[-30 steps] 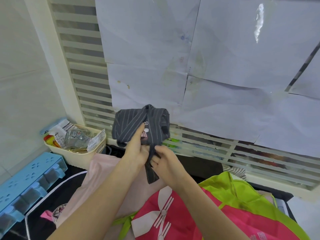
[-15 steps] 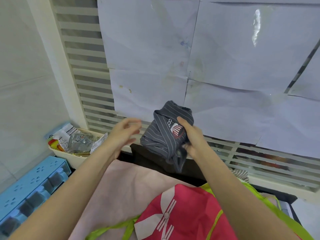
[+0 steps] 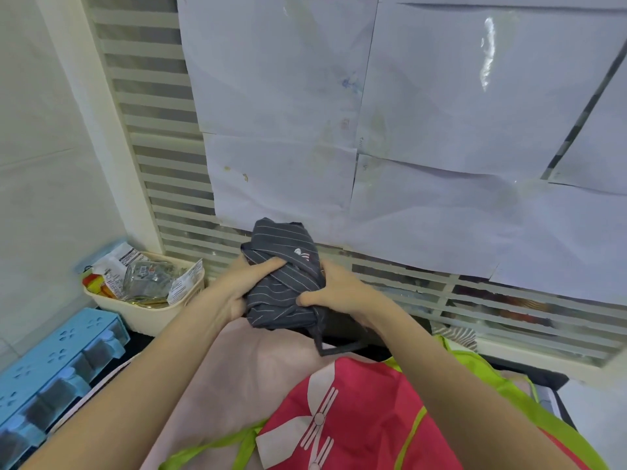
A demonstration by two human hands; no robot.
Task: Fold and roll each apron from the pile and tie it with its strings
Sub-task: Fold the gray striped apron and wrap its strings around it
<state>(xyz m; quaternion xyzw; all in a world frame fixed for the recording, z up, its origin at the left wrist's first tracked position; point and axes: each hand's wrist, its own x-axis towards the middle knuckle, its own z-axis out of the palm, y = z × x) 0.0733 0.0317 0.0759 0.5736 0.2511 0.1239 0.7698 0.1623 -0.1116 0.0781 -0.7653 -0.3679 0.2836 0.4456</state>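
Above the pile (image 3: 339, 418), the left hand (image 3: 237, 290) has rejoined the right hand (image 3: 342, 293); both now clutch the striped roll (image 3: 281, 286), string (image 3: 336, 347) dangling, so tying looks nearly done.

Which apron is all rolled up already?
The dark grey pinstriped apron, gripped between the left hand and right hand. The pink apron and the red apron lie spread out flat in the pile below.

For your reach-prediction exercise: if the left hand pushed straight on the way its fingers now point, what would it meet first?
The left hand already grips the striped apron bundle; straight on, it likely meets the right hand on the far side, though depth is unclear.
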